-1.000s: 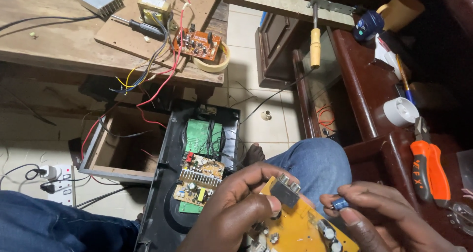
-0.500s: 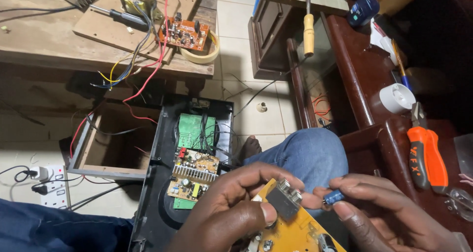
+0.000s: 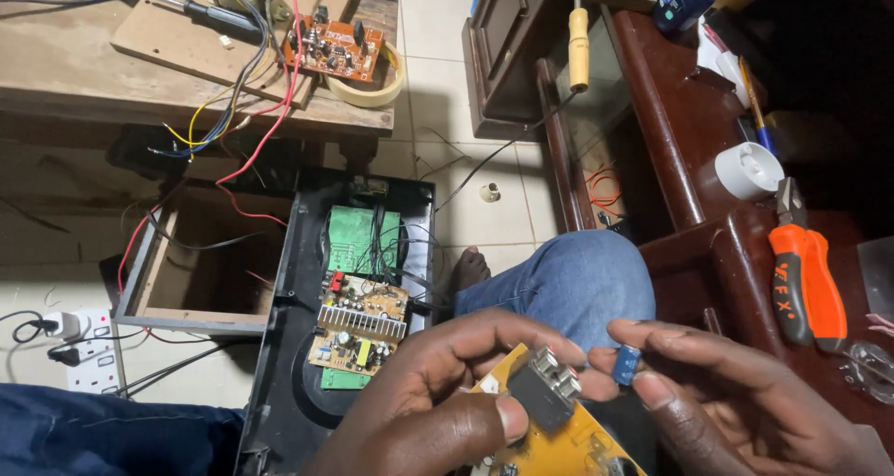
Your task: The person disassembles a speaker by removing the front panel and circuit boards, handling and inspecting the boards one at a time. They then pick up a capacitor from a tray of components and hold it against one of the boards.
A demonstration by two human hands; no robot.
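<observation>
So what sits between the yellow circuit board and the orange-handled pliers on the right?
In the head view, the right hand, pinching a small blue capacitor, lies between the yellow circuit board and the orange-handled pliers.

left hand (image 3: 438, 411): thumb pressed, fingers curled | right hand (image 3: 736, 401): fingertips pinched

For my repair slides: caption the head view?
Left hand holds a yellow circuit board; right hand pinches a small blue capacitor.
</observation>
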